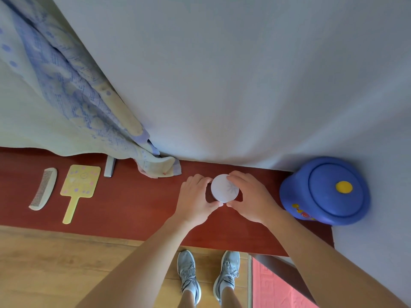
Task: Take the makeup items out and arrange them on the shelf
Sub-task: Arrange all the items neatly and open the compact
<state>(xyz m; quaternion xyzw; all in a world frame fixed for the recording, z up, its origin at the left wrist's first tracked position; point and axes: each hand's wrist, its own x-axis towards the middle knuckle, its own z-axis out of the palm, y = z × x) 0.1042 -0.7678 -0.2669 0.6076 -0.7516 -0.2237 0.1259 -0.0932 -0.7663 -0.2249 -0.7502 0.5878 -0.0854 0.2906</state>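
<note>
A round white jar (224, 188) with a faint star mark on its lid stands on the red-brown shelf (133, 203), close to the wall. My left hand (195, 201) curls around its left side and my right hand (251, 196) around its right side, the thumbs nearly meeting at the front. Farther left on the shelf lie a pale comb (43, 188) and a yellow hand mirror (77, 187), side by side. A blue lidded pot (327, 192) with a yellow knob stands at the shelf's right end.
A patterned blue and cream cloth (66, 90) hangs down the wall at left, its end resting on the shelf. A small grey bracket (110, 166) sits behind the mirror. Below the shelf are wooden floor, my grey shoes (209, 276) and a red mat (273, 290).
</note>
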